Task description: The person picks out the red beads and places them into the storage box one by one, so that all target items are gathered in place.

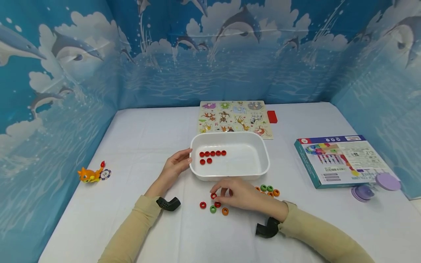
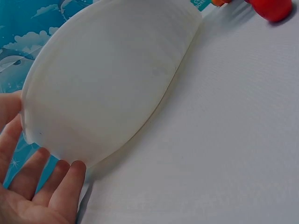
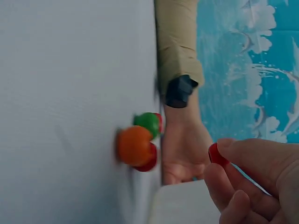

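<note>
Beige right sleeve (image 1: 322, 233), 4 o'clock from white tray (image 1: 245, 157) | right hand (image 1: 236, 191), 6 o'clock, pinches red bead (image 3: 216, 154) | left hand (image 1: 173, 168), 9 o'clock, touches tray, unclenched

Beads (image 1: 212, 153) in tray (image 1: 245, 157), loose beads (image 1: 203, 205) before it; puzzle board (image 1: 232, 118) behind; toy (image 1: 88, 175) left, box (image 1: 348, 164) right.

Both arms (image 1: 126, 229) are out front, left hand (image 1: 173, 168) kinda relaxed with fingers (image 2: 67, 190) spread, right hand (image 1: 242, 194) in a thumb-and-finger pinch a bit closer in.
</note>
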`<state>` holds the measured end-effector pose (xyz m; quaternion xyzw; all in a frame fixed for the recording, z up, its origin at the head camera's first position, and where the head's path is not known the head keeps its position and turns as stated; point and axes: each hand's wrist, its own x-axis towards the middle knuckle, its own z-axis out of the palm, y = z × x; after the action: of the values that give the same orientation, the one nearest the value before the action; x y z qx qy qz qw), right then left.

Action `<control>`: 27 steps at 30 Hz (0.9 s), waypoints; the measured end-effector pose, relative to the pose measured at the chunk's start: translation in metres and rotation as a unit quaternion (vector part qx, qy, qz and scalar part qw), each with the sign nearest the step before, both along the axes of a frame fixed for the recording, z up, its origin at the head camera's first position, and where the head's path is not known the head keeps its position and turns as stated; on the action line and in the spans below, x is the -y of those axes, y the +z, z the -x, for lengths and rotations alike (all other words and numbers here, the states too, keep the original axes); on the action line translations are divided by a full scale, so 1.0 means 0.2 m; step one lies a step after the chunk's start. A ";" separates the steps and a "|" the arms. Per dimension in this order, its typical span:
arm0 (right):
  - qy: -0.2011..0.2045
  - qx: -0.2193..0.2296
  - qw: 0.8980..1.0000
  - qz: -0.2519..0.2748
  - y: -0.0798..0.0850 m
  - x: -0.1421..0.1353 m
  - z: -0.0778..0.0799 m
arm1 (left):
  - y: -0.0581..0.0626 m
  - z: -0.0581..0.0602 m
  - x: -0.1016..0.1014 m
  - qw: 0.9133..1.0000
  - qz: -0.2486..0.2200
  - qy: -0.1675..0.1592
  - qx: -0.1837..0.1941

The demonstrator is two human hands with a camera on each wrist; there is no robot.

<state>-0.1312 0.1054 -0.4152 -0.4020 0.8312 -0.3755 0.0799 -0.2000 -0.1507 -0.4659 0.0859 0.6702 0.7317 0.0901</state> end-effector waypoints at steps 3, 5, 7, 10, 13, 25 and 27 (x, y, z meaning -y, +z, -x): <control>0.027 0.002 1.000 0.003 0.12 -0.02 0.03 | 0.00 0.00 0.00 1.000 0.003 0.001 -0.004; 0.044 0.011 0.999 0.008 0.20 -0.03 0.09 | 0.00 0.00 0.00 1.000 0.005 0.001 -0.007; 0.057 0.025 0.998 0.006 0.27 -0.04 0.17 | 0.00 0.00 0.00 1.000 0.007 0.001 -0.009; 0.064 0.047 0.997 0.006 0.34 -0.05 0.30 | 0.00 0.00 0.00 1.000 0.005 0.002 -0.007; 0.060 0.071 0.996 0.003 0.36 -0.04 0.43 | 0.00 0.00 0.00 1.000 0.001 0.002 -0.003; 0.055 0.161 0.979 -0.110 0.17 0.07 0.75 | 0.00 0.01 0.00 1.000 -0.008 -0.001 -0.002; 0.051 0.168 0.976 -0.129 0.14 0.08 0.77 | 0.00 0.00 0.01 1.000 -0.008 0.000 0.000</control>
<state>-0.2855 0.0890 -0.3871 -0.3614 0.8254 -0.3233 0.2890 -0.2006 -0.1517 -0.4661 0.0868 0.6645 0.7369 0.0891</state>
